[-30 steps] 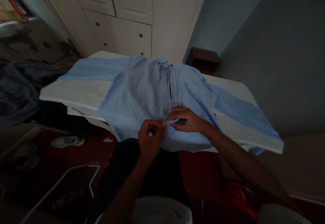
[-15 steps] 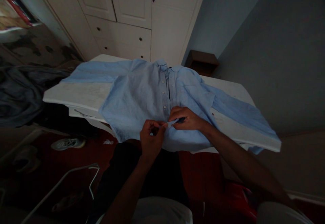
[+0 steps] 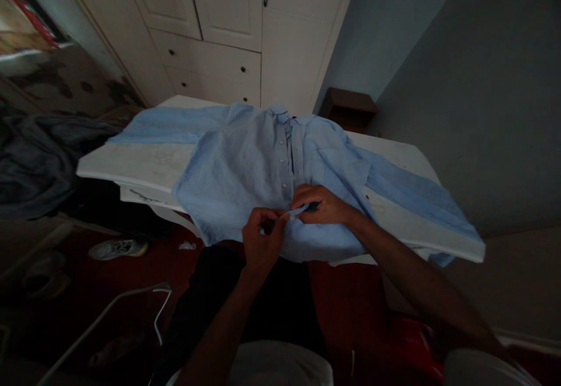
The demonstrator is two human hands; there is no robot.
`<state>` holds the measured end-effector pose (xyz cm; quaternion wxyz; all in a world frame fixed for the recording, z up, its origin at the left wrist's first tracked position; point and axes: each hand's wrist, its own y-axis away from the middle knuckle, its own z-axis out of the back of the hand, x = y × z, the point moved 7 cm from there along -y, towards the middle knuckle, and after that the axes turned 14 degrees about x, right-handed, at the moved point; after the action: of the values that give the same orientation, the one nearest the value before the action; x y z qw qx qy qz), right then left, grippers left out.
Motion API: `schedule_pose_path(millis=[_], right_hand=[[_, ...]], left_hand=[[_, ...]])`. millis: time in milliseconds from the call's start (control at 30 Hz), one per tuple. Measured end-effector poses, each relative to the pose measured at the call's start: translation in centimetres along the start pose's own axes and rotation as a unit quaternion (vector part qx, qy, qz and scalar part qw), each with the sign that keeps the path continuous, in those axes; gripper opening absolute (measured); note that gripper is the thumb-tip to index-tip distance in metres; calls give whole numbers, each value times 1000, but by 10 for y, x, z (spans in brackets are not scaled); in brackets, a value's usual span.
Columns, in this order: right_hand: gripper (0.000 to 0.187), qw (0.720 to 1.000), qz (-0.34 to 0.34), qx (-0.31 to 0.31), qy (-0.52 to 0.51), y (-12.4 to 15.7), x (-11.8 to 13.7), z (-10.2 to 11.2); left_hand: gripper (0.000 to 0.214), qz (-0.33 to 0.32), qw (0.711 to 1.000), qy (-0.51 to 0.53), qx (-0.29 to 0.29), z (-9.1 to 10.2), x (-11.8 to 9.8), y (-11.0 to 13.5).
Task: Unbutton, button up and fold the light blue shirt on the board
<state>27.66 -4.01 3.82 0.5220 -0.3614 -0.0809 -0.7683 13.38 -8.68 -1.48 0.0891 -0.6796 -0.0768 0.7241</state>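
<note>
A light blue button-up shirt point(image 3: 232, 158) lies front side up across a white table point(image 3: 135, 163), its sleeves spread to both sides and its collar at the far edge. Down the middle the front stands partly apart, with several pale buttons along the left-hand edge. At the lower front, my left hand point(image 3: 263, 237) pinches the shirt's edge between thumb and fingers. Touching it from the right, my right hand point(image 3: 322, 205) grips the same strip of placket. Whether a button lies between the fingertips is hidden.
Behind the table stands a cream wardrobe point(image 3: 289, 53) with doors and drawers. A small brown cabinet point(image 3: 350, 103) is at the back right. Dark cloth point(image 3: 39, 158) is heaped at left. A shoe point(image 3: 118, 249) and a white wire frame point(image 3: 114, 301) are low on the left.
Both hands keep their pinch on the shirt's edge, and the left fingers have shifted very slightly. The shirt lies as before.
</note>
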Motion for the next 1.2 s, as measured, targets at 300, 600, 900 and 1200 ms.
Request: schedule_pose_path(millis=[300,600,900,1200], right_hand=[[15,1000,-22,6,5,-1,2,-1],[34,996,-17,-63,57,4,7,7],[16,980,-60,-19,189,8,23,10],[30,973,-120,5,199,22,23,28]], left_hand=[[19,-6,1000,-18,13,1,-3,-3],[9,-42,990,-122,60,8,-15,-1],[21,-79,967,-196,139,5,-35,-8],[16,28,973,-143,177,9,-15,-9]])
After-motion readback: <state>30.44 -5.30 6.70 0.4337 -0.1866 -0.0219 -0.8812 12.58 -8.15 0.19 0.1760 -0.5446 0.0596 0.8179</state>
